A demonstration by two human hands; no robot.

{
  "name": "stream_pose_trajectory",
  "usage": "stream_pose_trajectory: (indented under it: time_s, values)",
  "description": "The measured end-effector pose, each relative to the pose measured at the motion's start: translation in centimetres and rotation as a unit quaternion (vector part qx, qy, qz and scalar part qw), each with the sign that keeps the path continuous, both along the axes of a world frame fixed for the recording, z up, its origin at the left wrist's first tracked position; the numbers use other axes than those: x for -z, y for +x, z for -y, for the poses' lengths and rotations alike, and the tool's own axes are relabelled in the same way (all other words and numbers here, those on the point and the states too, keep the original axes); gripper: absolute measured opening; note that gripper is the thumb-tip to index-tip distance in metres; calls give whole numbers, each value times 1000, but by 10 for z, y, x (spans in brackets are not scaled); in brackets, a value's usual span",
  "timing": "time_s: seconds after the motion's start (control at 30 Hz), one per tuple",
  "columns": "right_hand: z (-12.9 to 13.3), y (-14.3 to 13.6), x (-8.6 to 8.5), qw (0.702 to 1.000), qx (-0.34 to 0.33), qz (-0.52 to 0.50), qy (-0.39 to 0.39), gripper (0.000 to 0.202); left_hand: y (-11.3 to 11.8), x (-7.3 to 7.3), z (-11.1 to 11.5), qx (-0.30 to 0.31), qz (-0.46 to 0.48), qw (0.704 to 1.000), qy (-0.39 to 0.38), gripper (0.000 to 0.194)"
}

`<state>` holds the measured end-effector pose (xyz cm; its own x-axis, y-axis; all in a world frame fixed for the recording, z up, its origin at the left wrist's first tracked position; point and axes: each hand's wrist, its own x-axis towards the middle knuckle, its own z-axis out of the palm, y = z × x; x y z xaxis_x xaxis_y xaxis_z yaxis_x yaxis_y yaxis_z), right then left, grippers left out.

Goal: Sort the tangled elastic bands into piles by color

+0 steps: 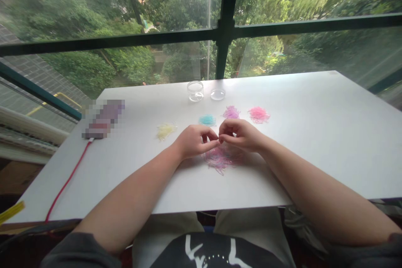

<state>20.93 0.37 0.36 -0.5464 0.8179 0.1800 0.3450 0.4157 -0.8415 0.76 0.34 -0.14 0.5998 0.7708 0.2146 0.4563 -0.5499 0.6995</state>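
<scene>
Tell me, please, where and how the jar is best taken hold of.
Probably grip the jar around its round side wall, the left hand coming from the left: it stands upright, and the lid lies close on its right.

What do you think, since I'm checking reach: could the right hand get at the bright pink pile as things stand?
Probably yes: the bright pink pile lies just beyond the right hand, with only white tabletop showing between them. Its fingers are close against the left hand, so they would likely need to part first.
</scene>
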Motion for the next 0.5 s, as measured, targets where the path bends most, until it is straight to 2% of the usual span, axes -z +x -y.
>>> stream_pose_trajectory:
  time_s: [0.2,0.33,0.5]
  values:
    - [0,-1,0,1000,-3,-15,-4,2,0,1,1,-24,21,999,22,15]
    - [0,-1,0,1000,1,-17,-1,2,0,0,2,-15,29,999,12,18]
    - [2,-3,0,1000,2,-29,-10,2,0,0,1,-21,35,999,31,9]
